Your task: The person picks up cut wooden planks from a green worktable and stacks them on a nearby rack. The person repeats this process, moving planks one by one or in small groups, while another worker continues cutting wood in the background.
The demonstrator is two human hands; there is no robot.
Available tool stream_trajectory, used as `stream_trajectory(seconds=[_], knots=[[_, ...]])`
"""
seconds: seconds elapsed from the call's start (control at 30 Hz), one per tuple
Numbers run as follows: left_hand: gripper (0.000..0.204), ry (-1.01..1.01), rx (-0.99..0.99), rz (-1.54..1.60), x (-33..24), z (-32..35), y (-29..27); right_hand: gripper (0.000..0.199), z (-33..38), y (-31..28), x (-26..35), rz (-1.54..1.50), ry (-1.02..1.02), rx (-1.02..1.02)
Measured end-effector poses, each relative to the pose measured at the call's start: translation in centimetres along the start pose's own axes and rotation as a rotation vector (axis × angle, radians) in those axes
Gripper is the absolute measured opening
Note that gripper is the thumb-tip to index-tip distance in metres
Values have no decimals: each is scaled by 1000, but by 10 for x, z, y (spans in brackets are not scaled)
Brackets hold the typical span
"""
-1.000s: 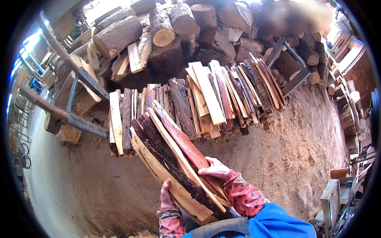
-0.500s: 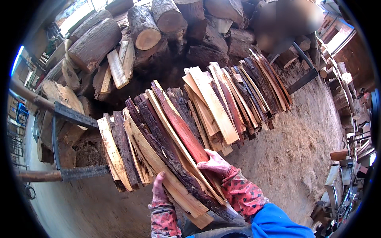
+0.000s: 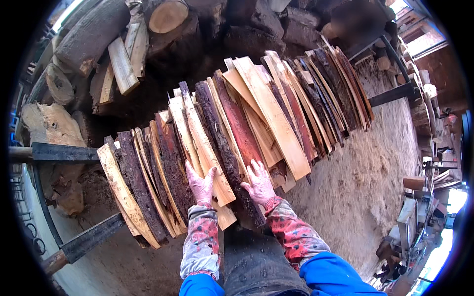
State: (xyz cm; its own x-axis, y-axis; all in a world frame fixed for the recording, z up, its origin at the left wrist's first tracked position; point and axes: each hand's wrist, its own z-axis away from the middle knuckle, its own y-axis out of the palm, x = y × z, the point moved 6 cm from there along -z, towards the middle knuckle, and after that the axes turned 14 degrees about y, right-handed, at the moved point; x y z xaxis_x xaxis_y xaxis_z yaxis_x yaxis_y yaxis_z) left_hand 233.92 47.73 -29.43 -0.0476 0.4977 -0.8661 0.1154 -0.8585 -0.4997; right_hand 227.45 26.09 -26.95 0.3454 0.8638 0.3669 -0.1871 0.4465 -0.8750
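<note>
A row of split wood slabs, some bark-covered, lies across a black metal rack in front of me. My left hand (image 3: 200, 185) rests on the near part of a pale slab (image 3: 210, 160), thumb spread from the fingers. Beside it, my right hand (image 3: 259, 186) lies with fingers spread on the near end of a reddish bark slab (image 3: 239, 126). A dark bark slab (image 3: 224, 153) runs between the two hands. Right of my right hand, a wide pale slab (image 3: 274, 118) sits on top of the row. Neither hand is wrapped round a slab.
Black rack bars (image 3: 94, 238) jut out at the left, and another bar (image 3: 392, 93) at the right. Thick logs (image 3: 94, 37) are piled behind the row. Sawdust-covered ground (image 3: 360, 182) lies to the right, with metal equipment (image 3: 407, 219) beyond it.
The slabs between my hands have moved away from me and settled into the row. My hands have gone from gripping their sides to lying spread on top. The view has shifted.
</note>
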Motion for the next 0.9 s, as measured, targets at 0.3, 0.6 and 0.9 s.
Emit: stream_trajectory(seconds=[0.3,0.6,0.9], knots=[[101,21,31,-21,-1,-4,1,73,14,-26,2,-143,14,-53],[104,7,56,-50,0,-6,-1,74,167,23,-72,-702,792,392],[103,-20,75,-47,-3,-8,-1,46,134,56,-41,-1017,946,255]])
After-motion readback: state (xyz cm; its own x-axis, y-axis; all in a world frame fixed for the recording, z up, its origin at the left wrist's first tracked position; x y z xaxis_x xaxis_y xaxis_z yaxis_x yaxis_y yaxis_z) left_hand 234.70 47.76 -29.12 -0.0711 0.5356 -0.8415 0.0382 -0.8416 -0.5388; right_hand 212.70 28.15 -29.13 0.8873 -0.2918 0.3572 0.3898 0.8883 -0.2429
